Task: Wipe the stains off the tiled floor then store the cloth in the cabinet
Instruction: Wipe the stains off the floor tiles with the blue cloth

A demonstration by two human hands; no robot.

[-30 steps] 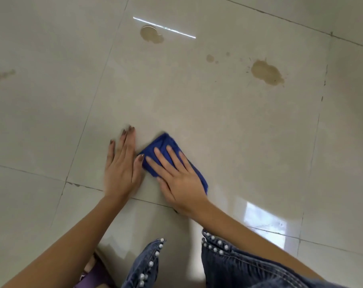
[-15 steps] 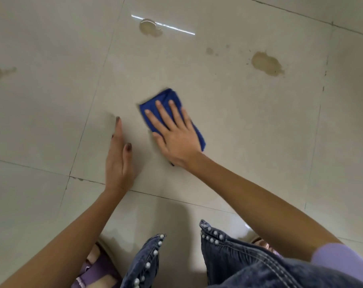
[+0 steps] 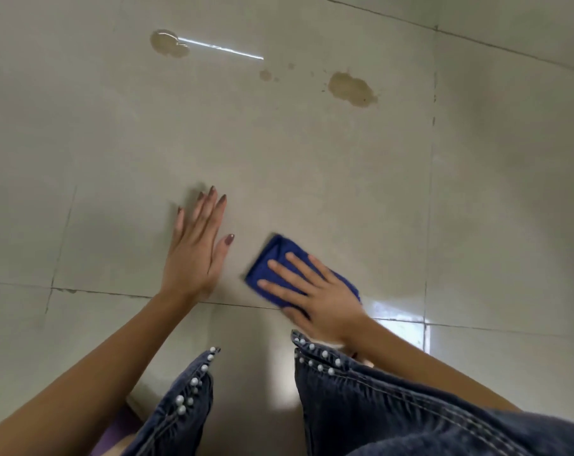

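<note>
Where the right hand [image 3: 325,297] was stretched well out half a second ago, it has now dragged the blue cloth [image 3: 274,248] back over the tiled floor [image 3: 312,176] to the grout line [image 3: 114,292] near the knees. Its fingers are straight and spread, pressing the cloth flat. The left hand [image 3: 193,258] stays flat on the tile, fingers together, just beside the cloth. The brown stains [image 3: 351,88] lie well ahead of it.

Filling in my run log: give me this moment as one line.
step: wiping | right hand: pressing flat on blue cloth | left hand: palm down on tiled floor | brown stains: unwiped, farther ahead
</note>
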